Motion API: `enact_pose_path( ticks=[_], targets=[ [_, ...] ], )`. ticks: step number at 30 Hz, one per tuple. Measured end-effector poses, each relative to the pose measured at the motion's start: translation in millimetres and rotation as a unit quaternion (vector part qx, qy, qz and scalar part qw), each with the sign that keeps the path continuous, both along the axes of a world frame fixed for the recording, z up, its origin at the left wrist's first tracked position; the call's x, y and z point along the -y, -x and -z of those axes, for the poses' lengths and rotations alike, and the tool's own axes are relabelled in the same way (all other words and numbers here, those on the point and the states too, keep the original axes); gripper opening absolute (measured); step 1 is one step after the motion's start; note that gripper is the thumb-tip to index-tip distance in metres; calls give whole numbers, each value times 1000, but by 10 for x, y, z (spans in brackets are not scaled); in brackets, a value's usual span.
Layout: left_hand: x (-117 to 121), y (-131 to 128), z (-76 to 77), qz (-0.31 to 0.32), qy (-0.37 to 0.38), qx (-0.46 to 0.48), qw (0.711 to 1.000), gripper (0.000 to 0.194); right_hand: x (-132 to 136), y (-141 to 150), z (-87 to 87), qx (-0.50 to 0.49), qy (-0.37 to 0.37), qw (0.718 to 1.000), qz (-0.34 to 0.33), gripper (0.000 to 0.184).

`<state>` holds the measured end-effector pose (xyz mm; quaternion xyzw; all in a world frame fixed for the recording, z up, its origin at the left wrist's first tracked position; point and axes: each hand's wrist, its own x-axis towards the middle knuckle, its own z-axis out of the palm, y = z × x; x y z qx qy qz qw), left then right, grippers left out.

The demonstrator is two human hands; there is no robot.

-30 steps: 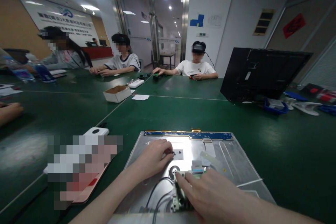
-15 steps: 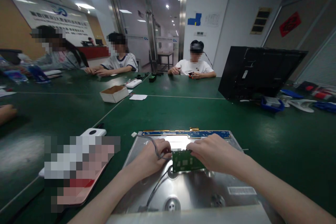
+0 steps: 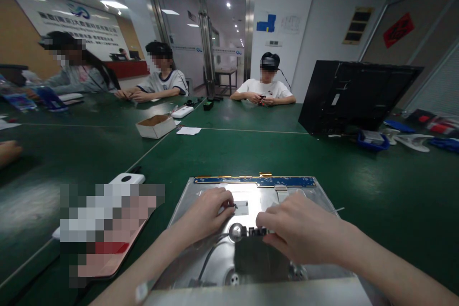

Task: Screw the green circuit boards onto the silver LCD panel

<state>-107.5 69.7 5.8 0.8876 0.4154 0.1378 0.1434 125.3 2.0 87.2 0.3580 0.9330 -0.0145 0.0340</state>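
Green table [image 3: 229, 153], glossy, pale seams. On it, near edge: metal panel [image 3: 179, 256], blue circuit strip [image 3: 222, 181] along its far edge. Right hand [image 3: 304, 229]: fingers closed on a circuit board [image 3: 255, 232], seen nearly edge-on above the panel. Left hand [image 3: 210, 210]: fingers curled over the panel; cannot tell whether they grip anything. Farther out: open white box [image 3: 155, 127], black monitor [image 3: 358, 98] at right. Across the table: 3 people [image 3: 267, 87], seated. Behind: glass doors [image 3: 224, 14], red wall sign [image 3: 398, 30].
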Motion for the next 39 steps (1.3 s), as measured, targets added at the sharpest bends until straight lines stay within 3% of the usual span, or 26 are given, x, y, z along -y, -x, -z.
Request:
enact_pose_path(
  ticks=[6, 11, 15, 21, 33, 37, 39],
  targets=[
    [7, 3, -18, -2, 1, 3, 1000, 10, 118, 108, 224, 14, 31, 996, -77, 20],
    [14, 5, -38, -5, 15, 5, 1000, 10, 113, 134, 410, 11, 27, 994, -102, 11],
    [18, 4, -43, -5, 11, 0, 1000, 11, 122, 132, 384, 2, 28, 995, -97, 11],
    [12, 3, -27, 5, 4, 7, 1000, 12, 102, 171, 396, -6, 25, 999, -27, 52],
    [14, 11, -47, 10, 18, 3, 1000, 6, 0, 144, 409, 6, 56, 997, -47, 46],
    [30, 30, -70, 20, 23, 7, 1000, 5, -38, 74, 294, -21, 93, 995, -42, 42],
    [28, 49, -71, 33, 37, 12, 999, 6, -71, -6, 186, -81, 98, 991, -41, 40]
  ],
)
